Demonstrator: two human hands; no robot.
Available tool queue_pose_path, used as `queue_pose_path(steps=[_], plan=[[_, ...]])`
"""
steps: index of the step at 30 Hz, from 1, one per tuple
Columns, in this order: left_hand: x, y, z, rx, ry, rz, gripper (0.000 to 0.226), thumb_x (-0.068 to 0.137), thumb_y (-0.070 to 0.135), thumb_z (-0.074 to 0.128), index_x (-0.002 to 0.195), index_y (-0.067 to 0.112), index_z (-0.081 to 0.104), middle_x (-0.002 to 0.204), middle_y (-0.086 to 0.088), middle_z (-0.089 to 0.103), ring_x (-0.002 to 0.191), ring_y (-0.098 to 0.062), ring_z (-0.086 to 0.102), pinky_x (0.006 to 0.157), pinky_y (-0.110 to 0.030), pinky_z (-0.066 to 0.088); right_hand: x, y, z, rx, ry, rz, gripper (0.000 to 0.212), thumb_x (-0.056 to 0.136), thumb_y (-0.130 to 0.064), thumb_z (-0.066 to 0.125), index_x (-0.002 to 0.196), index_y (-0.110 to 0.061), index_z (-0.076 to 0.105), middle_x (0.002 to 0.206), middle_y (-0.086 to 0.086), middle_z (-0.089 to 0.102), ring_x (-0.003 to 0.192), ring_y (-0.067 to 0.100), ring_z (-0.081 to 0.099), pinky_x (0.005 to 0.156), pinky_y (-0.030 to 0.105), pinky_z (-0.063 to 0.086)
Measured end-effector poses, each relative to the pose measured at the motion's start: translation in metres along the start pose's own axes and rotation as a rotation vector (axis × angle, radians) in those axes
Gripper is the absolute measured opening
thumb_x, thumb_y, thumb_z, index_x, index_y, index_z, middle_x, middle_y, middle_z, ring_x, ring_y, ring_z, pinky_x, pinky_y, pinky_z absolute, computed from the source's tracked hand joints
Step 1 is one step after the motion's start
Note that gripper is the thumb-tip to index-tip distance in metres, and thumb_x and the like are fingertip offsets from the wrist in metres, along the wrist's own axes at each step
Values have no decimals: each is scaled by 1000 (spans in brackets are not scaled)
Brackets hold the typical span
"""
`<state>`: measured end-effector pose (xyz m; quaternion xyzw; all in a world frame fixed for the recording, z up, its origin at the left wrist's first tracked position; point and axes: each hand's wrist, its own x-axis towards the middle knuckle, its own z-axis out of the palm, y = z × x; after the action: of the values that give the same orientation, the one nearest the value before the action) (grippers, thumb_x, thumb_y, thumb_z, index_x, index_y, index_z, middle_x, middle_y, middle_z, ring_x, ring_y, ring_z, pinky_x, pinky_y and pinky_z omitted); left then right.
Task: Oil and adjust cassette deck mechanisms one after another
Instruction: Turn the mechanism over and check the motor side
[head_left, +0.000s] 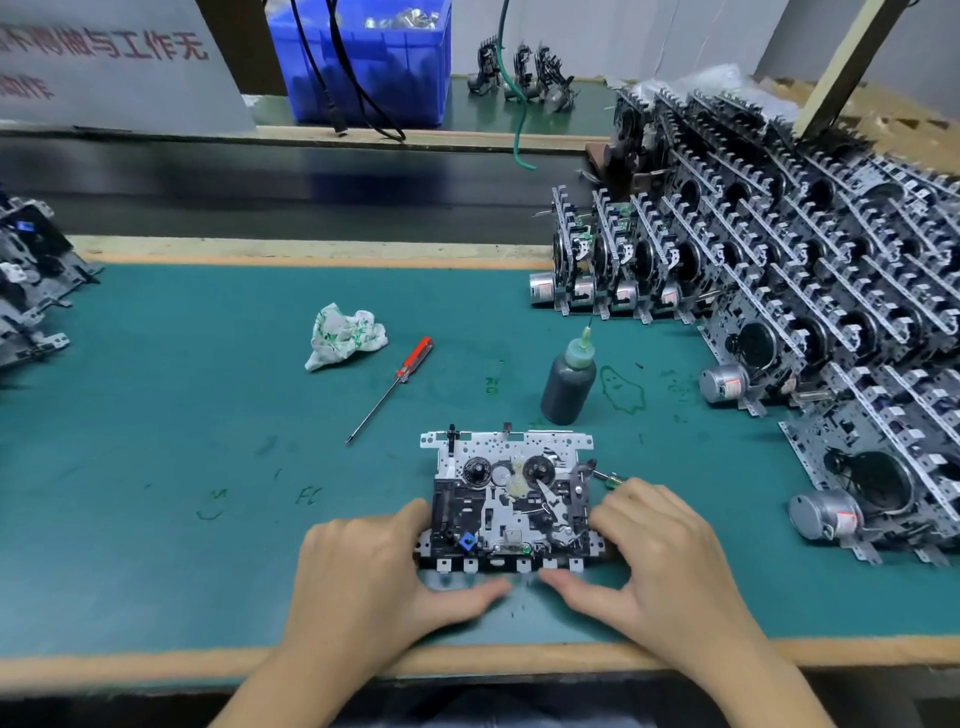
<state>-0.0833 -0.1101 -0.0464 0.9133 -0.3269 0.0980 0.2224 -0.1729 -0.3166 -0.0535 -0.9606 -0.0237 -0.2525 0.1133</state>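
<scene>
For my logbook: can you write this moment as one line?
step: adjust | hands: left and right grip mechanism | oil bottle, screwdriver: untouched

I see a crumpled cloth (345, 336) on the green mat (156, 441), a blue bin (363, 62) behind the belt, and a partly legible sign (104, 57).

The stacked mechanisms (810, 291) run past the right edge, and those at the left (31, 291) are cut off and blurred. The sign's (104, 57) red text is cropped. Both hands (363, 577) (660, 561) cover the flat mechanism's (511, 501) side edges.
</scene>
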Motion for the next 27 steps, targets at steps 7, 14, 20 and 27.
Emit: queue_pose_path(steps=[7,14,20,27], plan=[[6,4,2,26,40,-20,61,57,74,50,42,16,40,29,0,32,25,-18,37,35,-20,24,1,1,-2,65,-43,40,50,68,-61,62,59,-15,48,61,-12,35,62,11,33,57,23,30],[10,-7,1,-62,-52,85,65,52,86,49,50,21,41,31,2,37,29,-16,42,32,-24,36,1,3,3,16,-24,55,48,75,-58,56,58,-14,49,56,-6,44,57,15,42,57,26,33],[8,-5,1,-84,-56,165,70,52,85,51,46,16,40,32,5,35,28,-15,39,32,-22,35,-1,5,1,-2,-33,83,54,65,-66,61,56,-15,47,57,-7,41,57,14,39,58,26,34],[5,0,2,-35,24,171,60,57,78,55,58,25,26,33,4,33,28,-16,38,37,-18,25,0,6,-1,1,-24,32,50,69,-61,58,57,-16,42,58,-9,32,56,15,32,59,27,29]])
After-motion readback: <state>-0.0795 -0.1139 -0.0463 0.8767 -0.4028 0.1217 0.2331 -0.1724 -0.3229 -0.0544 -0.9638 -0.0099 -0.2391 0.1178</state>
